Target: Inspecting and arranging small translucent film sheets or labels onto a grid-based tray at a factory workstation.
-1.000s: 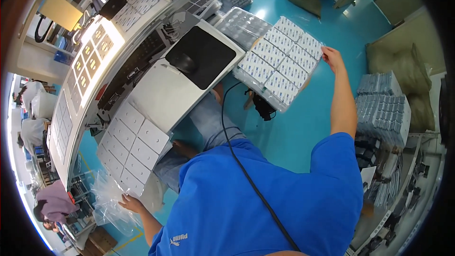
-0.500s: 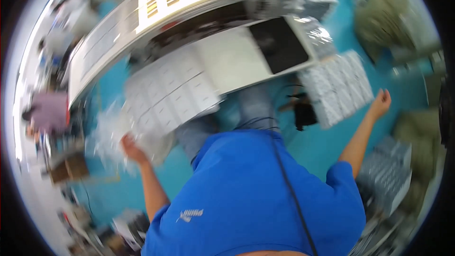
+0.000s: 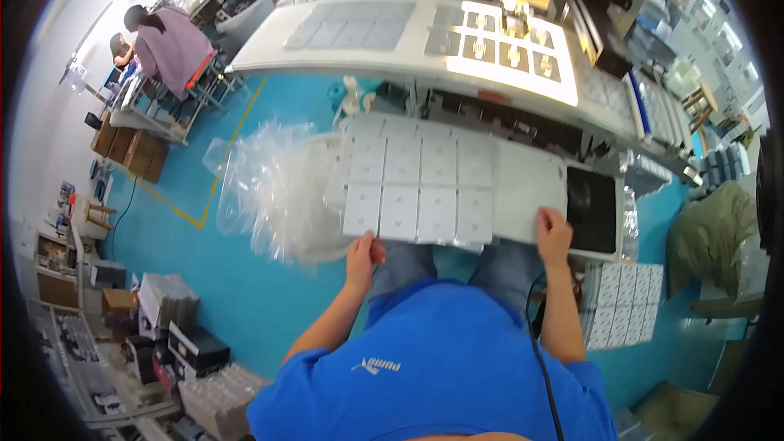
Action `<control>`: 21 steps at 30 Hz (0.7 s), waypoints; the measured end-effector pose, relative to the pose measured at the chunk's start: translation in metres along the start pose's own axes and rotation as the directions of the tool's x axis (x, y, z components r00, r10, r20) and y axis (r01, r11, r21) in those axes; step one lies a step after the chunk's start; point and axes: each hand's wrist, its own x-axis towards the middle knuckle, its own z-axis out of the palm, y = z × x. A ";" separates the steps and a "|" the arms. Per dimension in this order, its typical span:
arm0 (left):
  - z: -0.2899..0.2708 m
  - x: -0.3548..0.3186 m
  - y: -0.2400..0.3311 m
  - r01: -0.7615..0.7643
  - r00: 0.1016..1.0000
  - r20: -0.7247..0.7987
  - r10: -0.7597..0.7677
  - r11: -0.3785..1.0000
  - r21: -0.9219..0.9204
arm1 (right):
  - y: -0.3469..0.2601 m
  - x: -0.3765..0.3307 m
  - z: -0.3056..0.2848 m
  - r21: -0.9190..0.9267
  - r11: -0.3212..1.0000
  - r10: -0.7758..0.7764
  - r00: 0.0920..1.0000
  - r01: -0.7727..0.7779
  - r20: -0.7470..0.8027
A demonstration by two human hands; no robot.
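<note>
A sheet of white rectangular panels in rows [image 3: 400, 204] lies over the left part of a narrow bench in front of me. My left hand [image 3: 363, 263] is at its near edge by the left corner, fingers curled and pinched against that edge. My right hand [image 3: 554, 237] is closed over the near edge of the bare pale board [image 3: 527, 180], right of the sheet. Its fingertips are curled under, so anything inside them is hidden. A black pad [image 3: 600, 216] with a dark mouse-like object [image 3: 579, 198] lies right of that hand.
Clear plastic bags [image 3: 273, 188] bulge left of the bench. Beyond stands a long white worktable [image 3: 343, 53] with a brightly lit panel [image 3: 514, 49]. A stack of patterned white sheets [image 3: 625, 302] is low at right, near an olive bag [image 3: 719, 229]. A person in mauve [image 3: 171, 45] sits far left.
The view has turned and steadied. Both hands, spread wide apart before, have come inward to the bench: the left to the panel sheet's edge, the right to the pale board.
</note>
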 end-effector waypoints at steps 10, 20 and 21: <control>-0.010 0.013 0.047 -0.613 0.641 0.309 0.702 0.226 0.757 | -0.028 0.000 0.010 -0.141 0.986 -0.119 0.976 0.094 -0.184; -0.002 0.073 0.039 -0.615 0.496 0.342 0.798 0.045 0.787 | -0.030 0.002 0.007 -0.150 0.986 -0.100 0.979 0.074 -0.178; -0.003 0.074 0.036 -0.621 0.487 0.347 0.802 0.039 0.783 | -0.031 0.000 0.007 -0.149 0.987 -0.084 0.981 0.058 -0.174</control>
